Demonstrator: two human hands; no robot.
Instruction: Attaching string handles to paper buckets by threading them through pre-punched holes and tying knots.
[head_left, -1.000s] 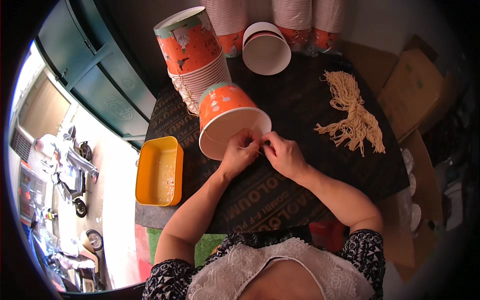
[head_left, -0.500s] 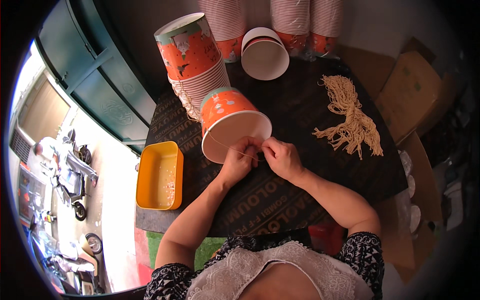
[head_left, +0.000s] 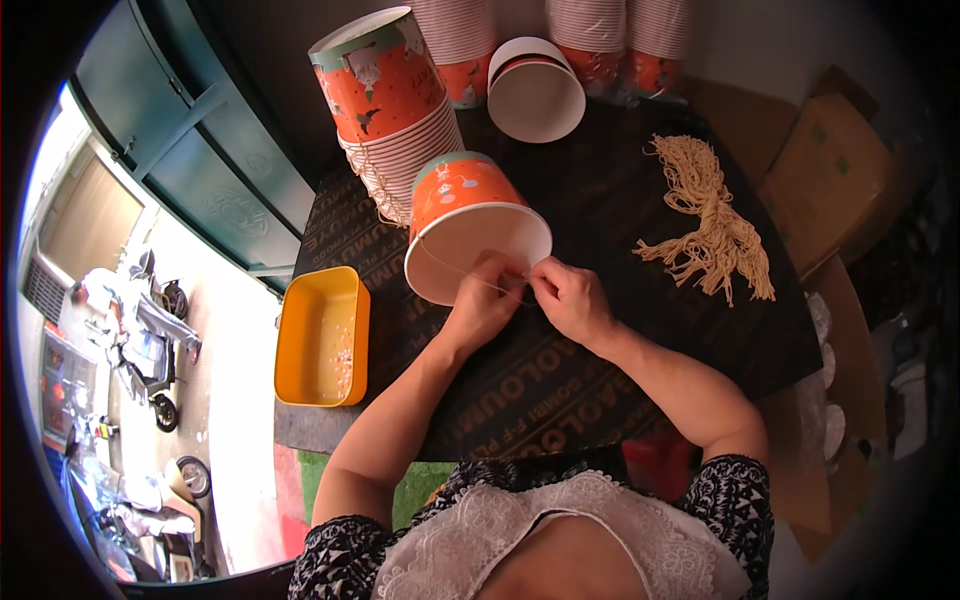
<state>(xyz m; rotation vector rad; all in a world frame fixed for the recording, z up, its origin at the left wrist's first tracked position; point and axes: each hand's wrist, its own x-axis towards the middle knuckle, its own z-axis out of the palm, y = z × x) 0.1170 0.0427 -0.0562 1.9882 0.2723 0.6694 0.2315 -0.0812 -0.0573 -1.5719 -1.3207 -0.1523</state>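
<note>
An orange paper bucket (head_left: 465, 195) with a green base lies tipped on the dark table, its white mouth toward me. A thin string (head_left: 446, 263) runs from the left side of its rim across the mouth to my fingers. My left hand (head_left: 484, 302), in front of the mouth, is closed on the string, its fingertips pinched. Beside it, at the lower right of the rim, my right hand (head_left: 570, 303) pinches the string's other part between thumb and forefinger. The fingertips nearly meet; exactly how the string passes between them is too small to make out.
A tall bucket stack (head_left: 375, 95) with strings hanging from it stands behind left. A yellow tub (head_left: 286, 345) with small pale bits sits left. A bundle of beige strings (head_left: 708, 215) lies right. White-mouthed buckets (head_left: 536, 102) and wrapped stacks (head_left: 588, 66) stand at the back.
The whole view has shifted slightly, so the table things sit a little higher. Both hands stay pinched on the string at the bucket's rim, with small finger movements.
</note>
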